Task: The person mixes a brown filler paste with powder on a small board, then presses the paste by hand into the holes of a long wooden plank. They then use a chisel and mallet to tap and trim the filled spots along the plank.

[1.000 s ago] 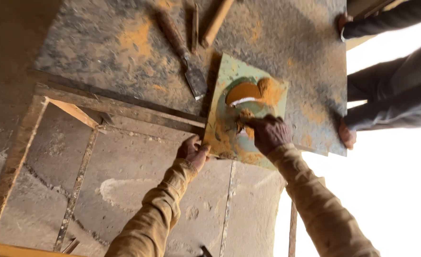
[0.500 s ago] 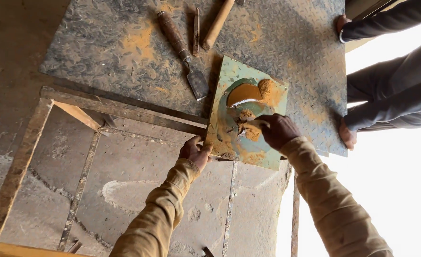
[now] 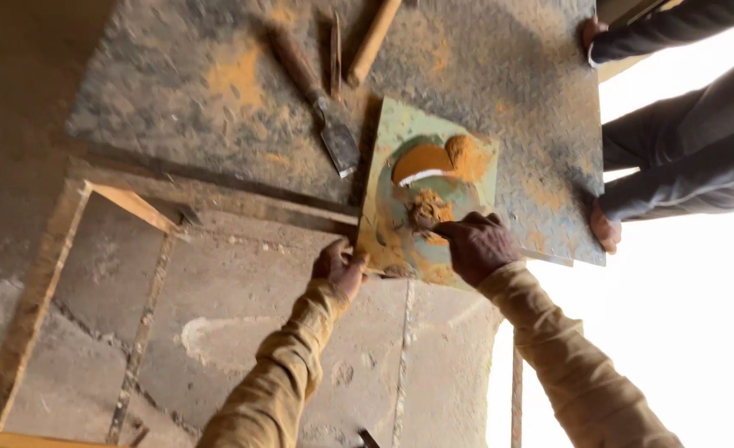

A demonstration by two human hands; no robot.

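Note:
A greenish square board (image 3: 384,217) smeared with orange-brown paste lies at the near edge of a patterned metal sheet (image 3: 218,75). A mound of the orange paste (image 3: 433,159) sits at the board's far side. My left hand (image 3: 339,267) grips the board's near left corner. My right hand (image 3: 476,245) is closed around a small tool, mostly hidden, and presses it into a lump of paste (image 3: 427,209) in the board's middle. Both arms wear tan sleeves.
A wooden-handled scraper (image 3: 313,93), a thin chisel (image 3: 335,51) and a wooden handle (image 3: 373,40) lie on the metal sheet beyond the board. Another person's bare feet (image 3: 603,226) and dark trouser legs (image 3: 690,158) stand at the right edge. A wooden frame (image 3: 126,203) lies on the concrete floor.
My right hand has slid from the board's left-centre to its middle, pushing paste along. My left hand keeps hold of the corner. The view has shifted slightly.

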